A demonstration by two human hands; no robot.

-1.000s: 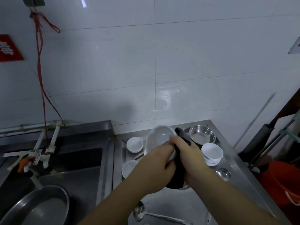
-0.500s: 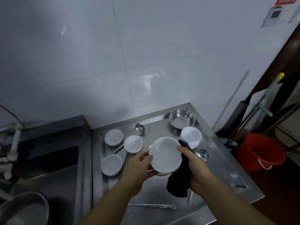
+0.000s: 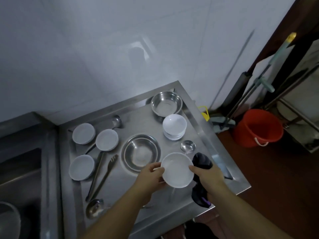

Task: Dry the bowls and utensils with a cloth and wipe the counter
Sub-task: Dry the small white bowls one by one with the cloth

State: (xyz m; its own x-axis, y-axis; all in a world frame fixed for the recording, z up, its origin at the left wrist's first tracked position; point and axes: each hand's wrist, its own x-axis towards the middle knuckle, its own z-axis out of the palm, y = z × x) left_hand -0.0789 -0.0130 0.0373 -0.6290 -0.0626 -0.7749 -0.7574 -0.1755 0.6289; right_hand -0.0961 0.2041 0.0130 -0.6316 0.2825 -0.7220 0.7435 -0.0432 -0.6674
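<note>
A white bowl (image 3: 177, 169) is held above the steel counter (image 3: 120, 190) between both hands. My left hand (image 3: 151, 176) grips its left rim. My right hand (image 3: 207, 176) holds a dark cloth (image 3: 201, 163) against the bowl's right side; the cloth hangs down below the palm. On the counter lie three white bowls turned face down (image 3: 83, 133) (image 3: 107, 140) (image 3: 81, 167), a stack of white bowls (image 3: 174, 126), two steel bowls (image 3: 140, 152) (image 3: 166, 103), ladles (image 3: 94, 207) (image 3: 188, 146) and tongs (image 3: 107, 171).
A sink (image 3: 20, 169) with a steel basin (image 3: 8, 219) lies to the left. The tiled wall stands behind the counter. To the right, past the counter edge, are a red bucket (image 3: 257, 128) and mop handles (image 3: 269, 69) on the floor.
My view has tilted down and right. Both hands have carried the bowl down and to the right, uncovering the steel bowl in the middle of the counter.
</note>
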